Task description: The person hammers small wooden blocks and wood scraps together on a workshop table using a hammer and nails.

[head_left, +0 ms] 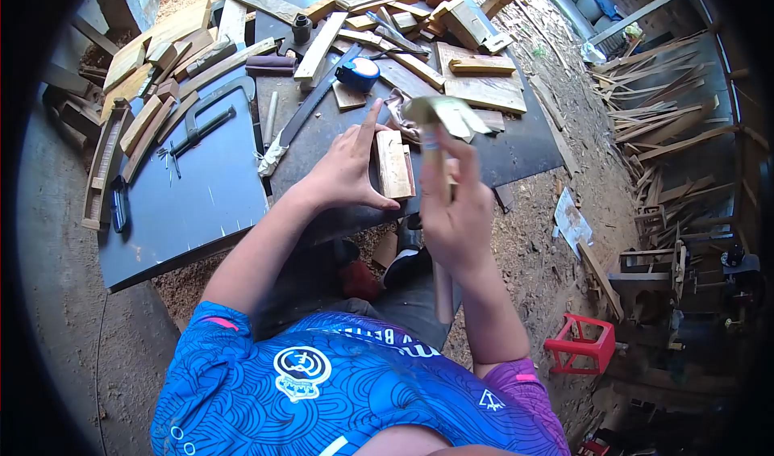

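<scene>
On the dark bench [201, 190], my left hand [347, 170] pinches a pale upright wood block [393, 164]; my right hand [455, 210] is clenched around a blurred hammer [439, 125].

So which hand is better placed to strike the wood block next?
The right hand, probably: it grips the hammer, raised just above the small wood block. The left hand is busy steadying that block on the table.

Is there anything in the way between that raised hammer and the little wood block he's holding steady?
Nothing visible. The hammer in the right hand is raised just right of the wood block, which the left hand grips from its left side, the thumb curled under its near end.
</scene>
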The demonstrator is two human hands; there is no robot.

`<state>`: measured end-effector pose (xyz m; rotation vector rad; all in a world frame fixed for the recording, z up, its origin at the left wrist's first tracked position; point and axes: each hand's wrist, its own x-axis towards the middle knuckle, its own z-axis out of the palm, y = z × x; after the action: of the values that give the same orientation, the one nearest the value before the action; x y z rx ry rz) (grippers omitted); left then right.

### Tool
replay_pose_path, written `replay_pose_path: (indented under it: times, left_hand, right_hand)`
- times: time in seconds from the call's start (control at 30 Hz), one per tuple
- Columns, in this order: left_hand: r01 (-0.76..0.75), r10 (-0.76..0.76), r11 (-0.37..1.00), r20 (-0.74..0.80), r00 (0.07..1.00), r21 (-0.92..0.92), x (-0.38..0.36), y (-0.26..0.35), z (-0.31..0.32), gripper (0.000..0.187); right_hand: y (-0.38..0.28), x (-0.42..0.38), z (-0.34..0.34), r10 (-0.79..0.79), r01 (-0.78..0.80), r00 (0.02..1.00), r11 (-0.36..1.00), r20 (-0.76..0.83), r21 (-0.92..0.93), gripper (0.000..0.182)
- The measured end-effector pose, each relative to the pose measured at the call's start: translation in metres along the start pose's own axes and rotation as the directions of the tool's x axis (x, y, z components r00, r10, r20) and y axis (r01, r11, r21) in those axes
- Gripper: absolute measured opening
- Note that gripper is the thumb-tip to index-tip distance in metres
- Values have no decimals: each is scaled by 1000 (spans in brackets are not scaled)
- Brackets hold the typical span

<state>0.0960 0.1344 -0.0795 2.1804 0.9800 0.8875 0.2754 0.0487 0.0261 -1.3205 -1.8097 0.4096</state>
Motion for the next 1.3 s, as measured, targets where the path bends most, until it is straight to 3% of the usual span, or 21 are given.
replay_pose_path:
  times: [0.03,0.1,0.13,0.23,0.3,0.37,0.43,0.47,0.57,0.63,0.7,0.73,0.77,0.83,0.87,0.97,1.03,1.1,1.17,1.23,1.3]
  left_hand:
    - [9,-9,1000,3,1000,6,0,0,1,160]
    - [3,-3,1000,5,1000,5,-1,-1,3,160]
    - [10,-10,1000,5,1000,3,0,-3,2,160]
    - [-8,8,1000,-4,1000,9,0,-3,2,160]
    - [-6,6,1000,0,1000,20,0,-2,1,162]
    - [-6,6,1000,3,1000,24,0,-4,1,164]
    - [-19,19,1000,9,1000,2,-1,-6,3,166]
    - [-12,12,1000,9,1000,18,-2,-5,3,167]
    - [14,-14,1000,5,1000,28,-1,-5,2,171]
    - [-3,3,1000,16,1000,-5,1,-7,1,172]
    - [9,-9,1000,12,1000,16,0,-9,3,174]
    - [10,-10,1000,11,1000,23,0,-10,3,173]
    - [6,-6,1000,13,1000,27,0,-9,4,173]
    - [4,-5,999,22,1000,34,-2,-4,1,172]
    - [13,-14,999,24,1000,35,-1,-3,-1,171]
    - [27,-27,1000,21,999,9,1,-5,0,171]
    - [-15,14,1000,-19,1000,-22,0,-6,2,168]
    - [-15,15,1000,-14,1000,-14,-2,-6,2,167]
    - [-34,34,999,-16,999,24,-1,-6,1,169]
    - [-27,27,999,-17,999,42,1,-4,-2,169]
    - [-3,4,999,-16,1000,33,-2,-3,-1,169]
  right_hand:
    - [28,2,13,-108,117,990,987,91,-108,37]
    - [7,4,2,270,-286,938,957,217,45,34]
    - [3,6,-2,256,-272,941,961,219,43,34]
    - [-17,0,-15,126,-123,992,951,9,285,38]
    - [-32,-3,-16,56,9,980,944,-188,329,34]
    - [-15,-9,-5,102,-35,974,949,-201,312,35]
    - [14,0,9,180,-166,971,981,155,-99,35]
    - [11,3,7,280,-284,945,959,172,1,34]
    - [-10,7,-11,259,-270,955,961,148,62,34]
    - [-24,2,-14,246,-256,966,956,82,142,35]
    - [-32,-3,-5,63,22,964,949,-257,316,37]
    - [-15,-7,2,67,-16,982,961,-175,278,36]
    - [2,-5,4,160,-156,986,984,40,-89,38]
    - [36,-7,24,-161,167,986,967,45,-193,40]
    - [2,-3,5,342,-348,907,937,248,-20,38]
    - [-24,-2,-13,227,-247,964,956,138,160,38]
    - [-33,-5,-12,61,-38,996,955,-72,294,40]
    - [-10,-7,4,-1,32,986,983,-169,180,38]
    - [5,-1,10,197,-178,963,977,185,-116,37]
    - [6,3,4,143,-137,972,989,184,-49,38]
    - [-14,4,-10,224,-233,950,972,218,14,40]
